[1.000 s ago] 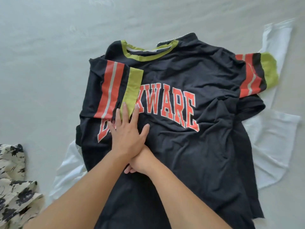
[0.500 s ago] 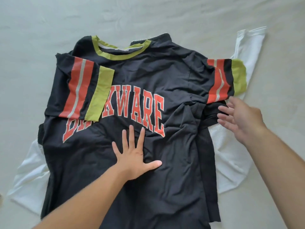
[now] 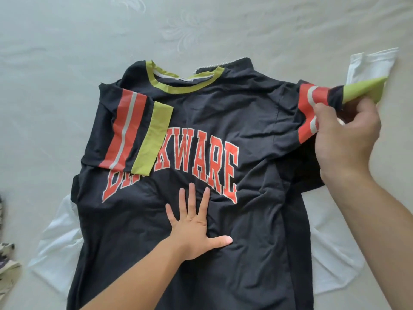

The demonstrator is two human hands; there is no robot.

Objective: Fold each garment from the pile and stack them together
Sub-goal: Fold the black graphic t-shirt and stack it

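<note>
A black T-shirt with orange lettering and a green collar lies face up on a pale bed sheet. Its left sleeve, striped orange and green, is folded in over the chest. My left hand presses flat on the shirt's front below the lettering, fingers spread. My right hand grips the right sleeve near its green cuff and holds it lifted off the surface. A white garment lies spread underneath the black shirt, showing at both sides and at the upper right.
A cream garment with black print lies at the left edge. The pale embossed bed sheet stretches beyond the shirt's collar and to the left.
My right hand came out from under my left, reached to the right and took hold of the right sleeve, lifting it. My left hand slid down from the lettering onto the shirt's front.
</note>
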